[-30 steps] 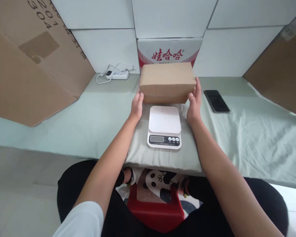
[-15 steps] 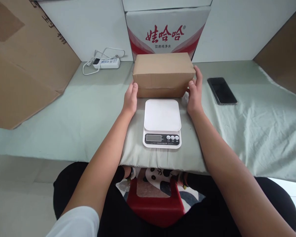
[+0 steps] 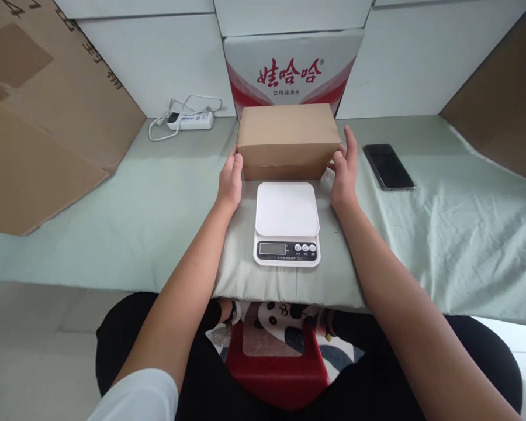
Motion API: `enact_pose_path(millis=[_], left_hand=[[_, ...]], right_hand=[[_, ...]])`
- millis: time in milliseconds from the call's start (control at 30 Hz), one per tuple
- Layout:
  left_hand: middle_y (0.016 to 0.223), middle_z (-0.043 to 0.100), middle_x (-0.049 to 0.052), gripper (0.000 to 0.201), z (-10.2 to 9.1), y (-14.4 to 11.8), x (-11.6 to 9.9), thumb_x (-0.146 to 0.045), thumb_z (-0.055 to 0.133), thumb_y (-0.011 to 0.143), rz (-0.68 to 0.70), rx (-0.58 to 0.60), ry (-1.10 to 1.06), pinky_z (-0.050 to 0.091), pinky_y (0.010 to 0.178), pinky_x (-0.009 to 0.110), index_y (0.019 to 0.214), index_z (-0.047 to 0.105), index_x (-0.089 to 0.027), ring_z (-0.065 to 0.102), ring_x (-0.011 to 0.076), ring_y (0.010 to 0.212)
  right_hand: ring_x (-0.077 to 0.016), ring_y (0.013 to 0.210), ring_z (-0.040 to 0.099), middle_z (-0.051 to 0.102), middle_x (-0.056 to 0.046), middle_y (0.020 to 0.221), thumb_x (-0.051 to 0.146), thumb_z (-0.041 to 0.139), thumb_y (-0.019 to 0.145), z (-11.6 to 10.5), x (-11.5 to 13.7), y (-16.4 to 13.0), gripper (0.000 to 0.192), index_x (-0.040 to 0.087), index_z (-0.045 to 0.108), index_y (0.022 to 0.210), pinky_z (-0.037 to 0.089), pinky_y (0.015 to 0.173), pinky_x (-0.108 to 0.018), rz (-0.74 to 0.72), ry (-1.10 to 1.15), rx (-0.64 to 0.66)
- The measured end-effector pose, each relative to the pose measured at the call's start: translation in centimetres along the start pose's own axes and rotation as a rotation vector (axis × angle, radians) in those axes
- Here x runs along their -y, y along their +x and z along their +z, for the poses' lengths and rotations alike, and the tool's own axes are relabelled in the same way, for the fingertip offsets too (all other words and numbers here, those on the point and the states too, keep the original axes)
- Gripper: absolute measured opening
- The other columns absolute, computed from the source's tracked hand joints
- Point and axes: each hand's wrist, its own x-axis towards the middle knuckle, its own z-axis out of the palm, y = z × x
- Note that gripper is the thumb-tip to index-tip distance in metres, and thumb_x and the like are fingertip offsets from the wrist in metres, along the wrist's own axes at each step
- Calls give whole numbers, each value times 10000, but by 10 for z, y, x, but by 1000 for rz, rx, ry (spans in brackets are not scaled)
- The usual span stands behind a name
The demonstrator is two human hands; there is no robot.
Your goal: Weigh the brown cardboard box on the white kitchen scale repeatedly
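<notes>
Left hand [image 3: 230,180] and right hand [image 3: 344,175] flat, open-fingered, pressed on box [image 3: 288,140] ends. Scale [image 3: 287,223] just beside box, at 6 o'clock. Phone [image 3: 388,166] at 3 o'clock on bench [image 3: 114,222].

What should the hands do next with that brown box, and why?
Probably lift the brown cardboard box and bring it toward the person, onto the white kitchen scale. The left hand and right hand already press its two ends, the box sits on the cloth just behind the scale, and the scale's platform is bare.
</notes>
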Motion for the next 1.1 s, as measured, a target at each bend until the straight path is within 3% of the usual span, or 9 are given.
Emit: enact_pose_path(millis=[167,333,667,800,933,1100], left_hand=[[1721,679,127,901,4,-1,1,-964,457,1009,-19,-4,-20,374,1461,593,1571,700,-303,513,363,1734],[1617,751,137,879,6,-1,3,-962,460,1007,19,40,-41,365,1463,598,1510,731,-294,528,369,1723],[1622,746,153,901,9,-4,-5,-969,462,1002,-8,47,-40,358,1459,636,1515,737,-281,541,393,1712],[1624,745,161,902,9,-5,-7,-962,442,1015,-9,58,-17,379,1447,634,1526,728,-277,557,389,1700],[1612,751,165,911,9,-5,-9,-952,427,1026,19,55,-3,382,1441,625,1563,705,-272,558,381,1696],[1586,763,142,915,8,-11,-25,-956,405,1025,155,20,66,474,1363,537,1639,633,-317,641,361,1609]], right_hand=[[-402,1718,501,545,-31,1826,1045,322,953,3,-5,2,1032,497,318,1828,466,1392,-714,66,64,30],[-390,1719,497,508,10,1856,1032,365,954,3,-8,2,985,526,358,1799,463,1394,-718,71,66,34],[-371,1743,471,393,66,1936,961,424,998,3,-39,0,942,560,241,1831,464,1400,-717,59,42,41],[-370,1766,445,342,64,1963,986,433,974,3,-33,0,980,554,240,1832,441,1416,-737,80,73,49],[-375,1844,308,317,40,1973,1022,401,955,4,-15,2,1042,501,244,1843,329,1481,-737,61,65,61],[-349,1892,158,256,48,1993,1017,400,956,3,13,2,1077,477,186,1862,202,1541,-689,-4,15,18]])
